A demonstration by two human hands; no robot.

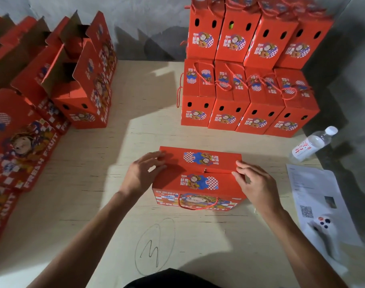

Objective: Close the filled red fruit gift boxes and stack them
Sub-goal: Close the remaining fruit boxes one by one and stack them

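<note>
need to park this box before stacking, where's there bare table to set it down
Bare table lies between the open boxes on the left and the closed stack on the right. More is free near the pencil scribble. The right edge is crowded: water bottle, paper sheet, controller.

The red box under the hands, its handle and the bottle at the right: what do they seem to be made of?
The red box looks like printed cardboard with a matt finish; the open boxes at the left show brown inner faces. Its handle seems to be twisted red cord. The bottle looks like clear plastic with a white cap and a paper or film label.
</note>
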